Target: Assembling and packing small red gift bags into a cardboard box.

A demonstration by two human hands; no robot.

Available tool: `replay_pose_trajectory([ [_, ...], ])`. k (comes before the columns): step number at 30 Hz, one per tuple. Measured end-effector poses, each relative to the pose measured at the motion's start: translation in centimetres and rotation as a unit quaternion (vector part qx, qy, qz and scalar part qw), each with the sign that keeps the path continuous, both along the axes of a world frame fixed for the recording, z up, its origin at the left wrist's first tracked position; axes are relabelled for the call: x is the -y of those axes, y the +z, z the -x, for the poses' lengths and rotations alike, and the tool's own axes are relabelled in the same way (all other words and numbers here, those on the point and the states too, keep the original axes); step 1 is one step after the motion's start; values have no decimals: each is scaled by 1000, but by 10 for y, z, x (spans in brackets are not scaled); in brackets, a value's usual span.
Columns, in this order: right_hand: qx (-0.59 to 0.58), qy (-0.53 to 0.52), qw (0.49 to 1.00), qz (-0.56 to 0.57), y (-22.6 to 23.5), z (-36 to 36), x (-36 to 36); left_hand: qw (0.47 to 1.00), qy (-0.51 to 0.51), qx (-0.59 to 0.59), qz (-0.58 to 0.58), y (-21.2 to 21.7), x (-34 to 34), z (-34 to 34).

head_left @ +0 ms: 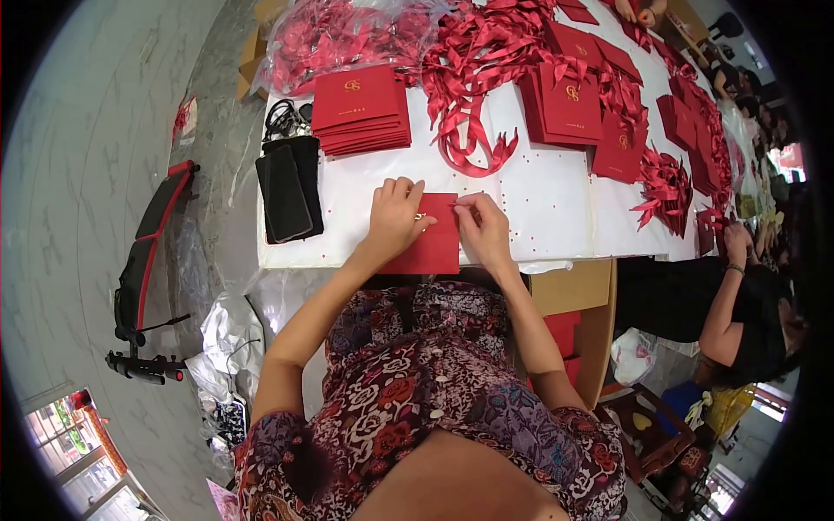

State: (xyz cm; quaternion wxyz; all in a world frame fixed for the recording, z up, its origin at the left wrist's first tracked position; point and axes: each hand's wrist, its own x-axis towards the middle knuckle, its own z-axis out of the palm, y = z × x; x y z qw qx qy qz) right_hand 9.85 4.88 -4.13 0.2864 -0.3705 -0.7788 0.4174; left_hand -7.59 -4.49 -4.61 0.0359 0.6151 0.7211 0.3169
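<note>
A flat red paper bag (439, 253) lies at the table's near edge, its lower end reaching past that edge. My left hand (396, 217) rests over its left side, fingers curled and the thumb on its face. Something small and gold-coloured shows beside that thumb. At the top right corner, my right hand (485, 229) is closed in a pinch on the bag's edge; whether a ribbon end is between the fingertips is too small to tell. Just beyond lies a loop of red satin ribbon (476, 154), trailing from a large heap of ribbons (486, 43).
A stack of red bags (358, 104) sits back left, near a dark phone (284, 193) on black cloth. Ribboned bags (569, 100) stand at right. Clear plastic (347, 39) covers more ribbons. A cardboard box (569, 291) is below the table. A co-worker's arm (728, 295) is at far right.
</note>
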Motion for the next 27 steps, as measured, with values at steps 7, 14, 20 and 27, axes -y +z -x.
replay_pose_trajectory([
  [7,26,8,1000,6,-8,8,2,998,-43,16,45,2,-9,5],
  [14,15,11,1000,18,-1,10,5,989,-32,123,80,2,-14,-4],
  [20,33,-23,998,44,8,9,11,998,6,63,7,12,-10,-30],
  [27,49,-14,995,-83,11,11,27,996,20,85,-4,10,1,-41],
])
